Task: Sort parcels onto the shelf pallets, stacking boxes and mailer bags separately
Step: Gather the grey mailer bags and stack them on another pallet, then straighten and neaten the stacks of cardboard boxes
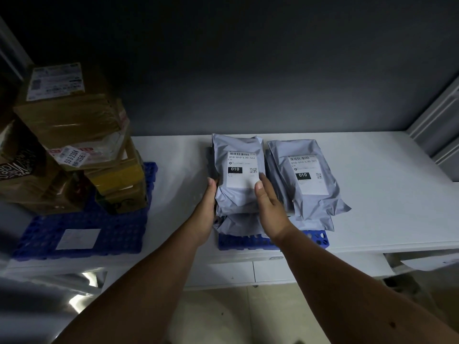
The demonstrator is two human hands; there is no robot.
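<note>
Both hands reach out to the same grey mailer bag [237,175], the top one of a stack lying on a blue pallet [248,242] on the white shelf [372,194]. The left hand [207,212] lies along the bag's left edge with its thumb up against the side and the rest of the fingers hidden behind the stack, so how they sit there cannot be told. The right hand [269,207] rests flat on the bag's right side, fingers straight and close together, thumb tip on the corner of the white label [242,170] marked 010. Just right of the right hand, touching the first stack, lies a second stack of grey mailer bags [305,180] on the same pallet, its top bag carrying a like label. Well to the left of the left hand stands another blue pallet [82,234] holding a leaning pile of taped cardboard boxes [74,135], with a white sheet [78,238] lying on the pallet's bare front part. Below the hands, under the shelf edge, pale floor [236,314] shows.
</note>
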